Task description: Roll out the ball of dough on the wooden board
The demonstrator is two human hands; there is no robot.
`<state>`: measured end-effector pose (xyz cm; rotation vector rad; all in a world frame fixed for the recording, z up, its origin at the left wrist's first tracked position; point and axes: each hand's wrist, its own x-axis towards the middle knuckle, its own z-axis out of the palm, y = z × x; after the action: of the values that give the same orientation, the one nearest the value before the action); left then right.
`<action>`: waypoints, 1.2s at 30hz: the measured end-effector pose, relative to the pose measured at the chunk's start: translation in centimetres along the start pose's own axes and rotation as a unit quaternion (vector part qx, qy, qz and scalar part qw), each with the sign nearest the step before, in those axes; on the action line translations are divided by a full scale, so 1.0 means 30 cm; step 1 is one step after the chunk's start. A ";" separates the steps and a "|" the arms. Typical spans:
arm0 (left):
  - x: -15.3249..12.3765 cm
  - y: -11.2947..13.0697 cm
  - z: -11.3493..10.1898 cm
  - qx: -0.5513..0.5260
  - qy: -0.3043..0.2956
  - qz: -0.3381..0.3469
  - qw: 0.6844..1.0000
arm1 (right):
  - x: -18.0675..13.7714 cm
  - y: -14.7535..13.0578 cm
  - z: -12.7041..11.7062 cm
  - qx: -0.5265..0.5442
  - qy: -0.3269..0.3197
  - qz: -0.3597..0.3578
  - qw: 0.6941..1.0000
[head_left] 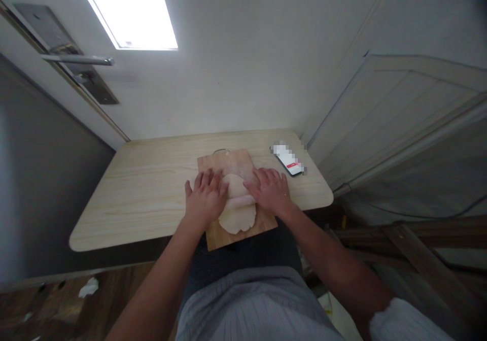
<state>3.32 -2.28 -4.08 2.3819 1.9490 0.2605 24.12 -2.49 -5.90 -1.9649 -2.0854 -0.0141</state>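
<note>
A flat, pale sheet of dough (pixel 236 218) lies on a wooden cutting board (pixel 262 223) at the front of a light wooden table (pixel 152 189). A pale rolling pin (pixel 238 198) lies across the dough between my hands. My left hand (pixel 205 199) rests on its left end, fingers stretched flat and pointing away from me. My right hand (pixel 271 189) presses on its right end in the same flat way. Both palms hide the pin's ends.
A phone (pixel 289 159) with a lit screen lies at the table's back right corner. A door with a metal lever handle (pixel 78 60) stands at the left. Wooden beams (pixel 411 239) lie on the floor at the right. A crumpled white scrap (pixel 88 287) lies on the floor at the left.
</note>
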 end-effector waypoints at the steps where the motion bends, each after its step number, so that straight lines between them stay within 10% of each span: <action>1: -0.011 0.004 -0.001 -0.001 0.003 0.000 1.000 | -0.007 -0.001 -0.002 0.000 0.003 0.000 1.000; 36: -0.374 0.063 0.027 -0.011 0.100 0.092 0.991 | -0.391 0.010 0.028 0.121 0.131 -0.030 0.984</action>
<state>3.13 -13.58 -5.69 2.6152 1.7870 0.5451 24.72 -13.78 -9.18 -1.6596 -1.8797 -0.0281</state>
